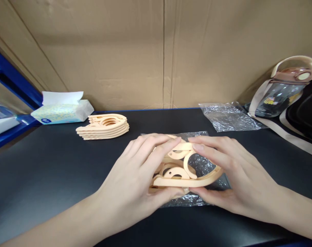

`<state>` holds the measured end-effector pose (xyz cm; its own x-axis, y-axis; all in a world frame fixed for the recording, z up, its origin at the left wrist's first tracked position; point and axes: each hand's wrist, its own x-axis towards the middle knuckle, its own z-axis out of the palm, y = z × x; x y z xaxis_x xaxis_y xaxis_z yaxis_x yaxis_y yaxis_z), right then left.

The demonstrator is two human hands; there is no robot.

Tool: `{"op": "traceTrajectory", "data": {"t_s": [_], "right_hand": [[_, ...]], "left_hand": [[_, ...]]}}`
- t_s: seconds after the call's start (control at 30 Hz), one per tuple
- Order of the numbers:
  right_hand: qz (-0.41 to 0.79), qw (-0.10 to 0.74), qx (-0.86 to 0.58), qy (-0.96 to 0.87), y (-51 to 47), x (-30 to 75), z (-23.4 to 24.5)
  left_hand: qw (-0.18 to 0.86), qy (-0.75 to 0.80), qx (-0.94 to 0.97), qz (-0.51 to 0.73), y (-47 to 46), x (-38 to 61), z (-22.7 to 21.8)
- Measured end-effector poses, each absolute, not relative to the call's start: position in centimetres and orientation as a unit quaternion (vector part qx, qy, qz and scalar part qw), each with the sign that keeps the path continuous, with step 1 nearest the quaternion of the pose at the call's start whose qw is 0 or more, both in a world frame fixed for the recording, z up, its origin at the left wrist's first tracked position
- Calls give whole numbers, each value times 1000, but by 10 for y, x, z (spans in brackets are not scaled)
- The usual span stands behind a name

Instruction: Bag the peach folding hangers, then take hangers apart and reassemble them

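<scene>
- Peach plastic hanger bundle (183,171) gripped at both ends: left hand (137,175) closed over its left end, fingers on top, thumb underneath; right hand (230,175) pinches the right end the same way.
- Clear plastic bag (200,136) lies directly under the bundle, on the black worktop (55,164).
- Second hanger stack (104,126), same peach, behind-left of the bundle, well apart.
- Tissue pack (61,111) further behind-left of the bundle, past that stack.
- Crumpled clear bag (229,118) behind-right of the bundle.
- Strapped water bottle (281,92), tilted, far behind-right of the bundle.
- Cardboard wall (145,51) behind the bundle.
</scene>
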<state>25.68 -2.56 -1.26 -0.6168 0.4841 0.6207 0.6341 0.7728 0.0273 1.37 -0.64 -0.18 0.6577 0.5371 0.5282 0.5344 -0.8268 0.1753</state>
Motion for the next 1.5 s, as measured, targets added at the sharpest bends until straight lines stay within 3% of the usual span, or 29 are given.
{"op": "traceTrajectory", "data": {"t_s": [0.3, 0.43, 0.63, 0.77, 1.0, 1.23, 1.37, 1.5], "right_hand": [[-144, 290, -237, -916, -32, 250, -10], [-155, 297, -233, -913, -32, 247, -10], [-187, 307, -231, -904, -31, 245, -13], [-172, 289, -238, -911, -31, 247, -13], [-90, 301, -380, -870, -7, 283, 8], [33, 236, -524, -817, 17, 338, 30], [70, 173, -546, -817, 20, 362, 28], [12, 125, -493, -861, 19, 378, 15]], "left_hand": [[288, 372, 831, 297, -7, 22, 8], [350, 380, 803, 298, -4, 23, 7], [349, 404, 789, 303, -7, 25, 8], [278, 397, 821, 301, -10, 23, 8], [196, 342, 894, 212, 6, -12, 12], [180, 344, 921, 18, 28, -44, 10], [186, 346, 920, 12, 30, -47, 8], [190, 346, 918, 33, 30, -45, 5]]}}
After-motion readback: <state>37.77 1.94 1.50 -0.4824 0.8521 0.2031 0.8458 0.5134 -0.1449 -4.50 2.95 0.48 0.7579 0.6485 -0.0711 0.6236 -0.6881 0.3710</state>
